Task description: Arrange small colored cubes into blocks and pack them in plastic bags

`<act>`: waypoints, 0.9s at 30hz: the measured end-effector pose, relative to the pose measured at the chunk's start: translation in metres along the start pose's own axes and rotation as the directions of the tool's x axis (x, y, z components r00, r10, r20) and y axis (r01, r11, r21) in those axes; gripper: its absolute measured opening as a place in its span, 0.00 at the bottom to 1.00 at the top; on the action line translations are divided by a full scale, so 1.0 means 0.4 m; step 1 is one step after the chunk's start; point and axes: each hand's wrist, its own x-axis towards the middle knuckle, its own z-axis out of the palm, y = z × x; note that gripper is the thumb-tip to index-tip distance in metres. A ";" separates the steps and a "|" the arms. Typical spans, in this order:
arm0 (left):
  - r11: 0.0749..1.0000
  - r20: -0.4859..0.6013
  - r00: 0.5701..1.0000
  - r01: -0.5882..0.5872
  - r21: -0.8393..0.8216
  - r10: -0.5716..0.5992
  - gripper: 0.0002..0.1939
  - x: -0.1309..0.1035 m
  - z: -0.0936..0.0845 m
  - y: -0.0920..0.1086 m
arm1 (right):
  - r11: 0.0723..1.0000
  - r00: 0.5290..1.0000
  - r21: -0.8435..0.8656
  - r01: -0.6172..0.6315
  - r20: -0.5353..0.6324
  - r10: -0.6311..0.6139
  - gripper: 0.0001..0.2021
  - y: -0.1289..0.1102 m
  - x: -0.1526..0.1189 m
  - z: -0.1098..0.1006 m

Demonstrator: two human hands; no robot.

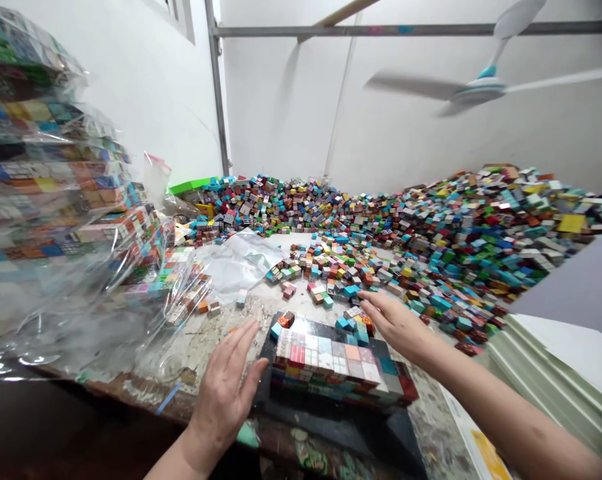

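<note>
Left hand (225, 383) — beside block stack (331, 360) | right hand (389, 320) — near blue block (351, 291) | sticker (311, 460) blurred

left hand (223, 383): open, back of the hand toward the camera. fingers (239, 343) extended close together, directed forward and slightly right; thumb (253, 385) spread away from them, directed inward. left wrist (183, 450): enters at the lower edge.

right hand (393, 325): fingers extended forward and to the left, not curled. right forearm (491, 400): bare, running diagonally from the lower right corner. hands well apart; right hand reaches farther forward than left.
</note>
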 end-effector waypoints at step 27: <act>0.953 0.165 0.947 0.292 -0.079 -0.276 0.13 -0.092 0.043 -0.069 | 0.994 0.956 -0.079 0.069 0.289 -0.044 0.13 -0.058 0.301 0.213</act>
